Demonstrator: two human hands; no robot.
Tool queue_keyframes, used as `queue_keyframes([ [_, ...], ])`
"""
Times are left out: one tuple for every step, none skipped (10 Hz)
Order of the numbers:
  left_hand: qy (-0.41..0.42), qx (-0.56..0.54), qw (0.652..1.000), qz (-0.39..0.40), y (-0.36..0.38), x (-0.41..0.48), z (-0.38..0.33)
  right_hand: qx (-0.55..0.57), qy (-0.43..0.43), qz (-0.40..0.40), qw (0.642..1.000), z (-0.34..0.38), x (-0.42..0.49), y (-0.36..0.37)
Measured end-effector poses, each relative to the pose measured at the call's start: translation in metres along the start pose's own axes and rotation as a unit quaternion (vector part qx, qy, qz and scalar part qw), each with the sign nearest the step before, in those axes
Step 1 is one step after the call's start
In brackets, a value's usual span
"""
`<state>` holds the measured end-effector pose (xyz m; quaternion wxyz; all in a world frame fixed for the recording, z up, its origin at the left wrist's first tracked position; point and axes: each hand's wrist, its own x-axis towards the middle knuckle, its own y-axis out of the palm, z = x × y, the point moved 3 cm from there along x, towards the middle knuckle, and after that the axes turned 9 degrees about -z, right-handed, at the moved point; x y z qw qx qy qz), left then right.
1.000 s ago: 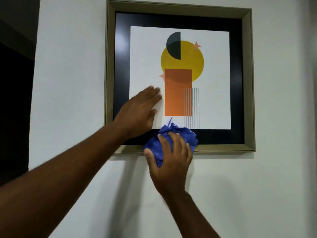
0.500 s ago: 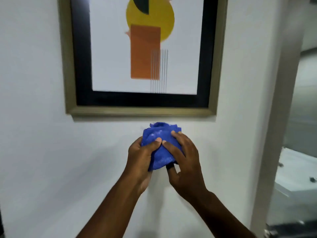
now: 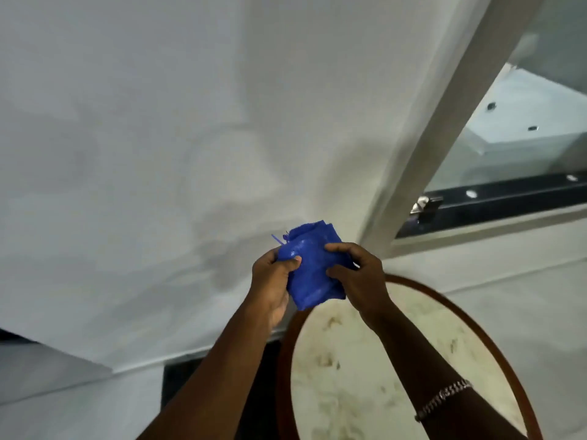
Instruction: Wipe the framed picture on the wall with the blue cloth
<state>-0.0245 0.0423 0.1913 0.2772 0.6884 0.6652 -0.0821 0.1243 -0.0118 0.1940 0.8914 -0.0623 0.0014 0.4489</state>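
A crumpled blue cloth [image 3: 313, 268] is held between both hands in front of the white wall, low in the view. My left hand [image 3: 273, 277] grips its left side with thumb on top. My right hand [image 3: 359, 274] pinches its right side with fingers and thumb. A loose thread sticks out at the cloth's upper left. The framed picture is out of view.
A round table [image 3: 381, 360] with a marbled pale top and a reddish-brown wooden rim stands just below my hands. A white door frame [image 3: 444, 122] runs diagonally at the right, with a dark sill and a metal latch [image 3: 425, 206] beside it. The white wall [image 3: 158, 154] fills the left.
The view has tilted down, so the picture left the frame and the round table came in. Both hands keep hold of the cloth, now lower and away from the picture.
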Motion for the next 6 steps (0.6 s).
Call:
queue_keyframes([
  [-0.056, 0.074, 0.995, -0.039, -0.002, 0.043, 0.094, -0.078, 0.059, -0.006, 0.995, -0.105, 0.011, -0.016],
  [-0.081, 0.111, 0.990, -0.043, -0.008, 0.064, 0.150, -0.135, 0.078, 0.004, 0.988, -0.167, 0.018, -0.020],
  [-0.117, 0.137, 0.983, -0.036, -0.019, 0.094, 0.200, -0.235, 0.042, 0.039, 0.970, -0.228, 0.030, -0.017],
  [-0.149, 0.154, 0.977, -0.005, -0.028, 0.111, 0.216, -0.336, 0.025, 0.080, 0.938, -0.263, 0.041, -0.016],
  [-0.149, 0.191, 0.970, -0.001, -0.031, 0.115, 0.210, -0.396, 0.040, 0.100, 0.912, -0.266, 0.043, -0.014],
  [-0.048, 0.320, 0.945, -0.053, -0.031, 0.110, 0.167, -0.432, -0.010, 0.089, 0.897, -0.232, 0.037, -0.010],
])
